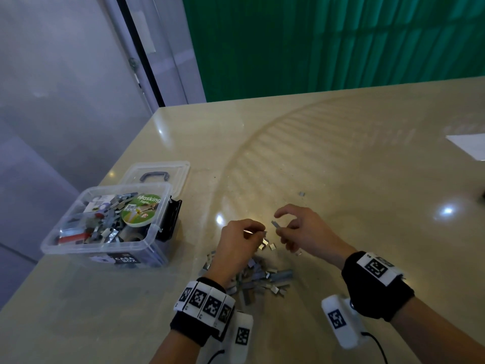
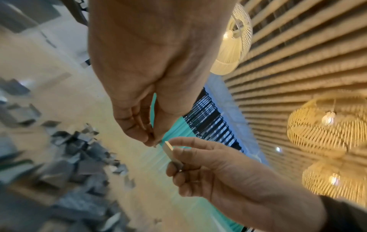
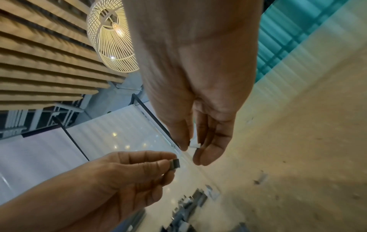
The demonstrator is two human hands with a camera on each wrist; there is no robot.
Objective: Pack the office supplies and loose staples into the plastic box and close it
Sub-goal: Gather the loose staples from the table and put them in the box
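A clear plastic box (image 1: pixel 78 248) stands open at the table's left, holding staple strips, a masking tape roll (image 1: pixel 140 210) and other supplies. Its lid (image 1: pixel 181 169) lies behind it. Loose staples (image 1: pixel 262 278) are heaped near the front edge, under my wrists. Above the heap my left hand (image 1: pixel 262 234) pinches a small staple piece (image 3: pixel 174 164) between thumb and fingertips. Just right of it, my right hand (image 1: pixel 280 227) pinches a short staple strip (image 2: pixel 172 154), its index finger curled above. The two hands are nearly touching.
One stray staple (image 1: pixel 301 193) lies farther back on the beige table (image 1: pixel 341 153). A black object (image 1: pixel 172 219) leans against the box's right side. White paper (image 1: pixel 469 145) sits at the far right. The table's left edge runs close to the box.
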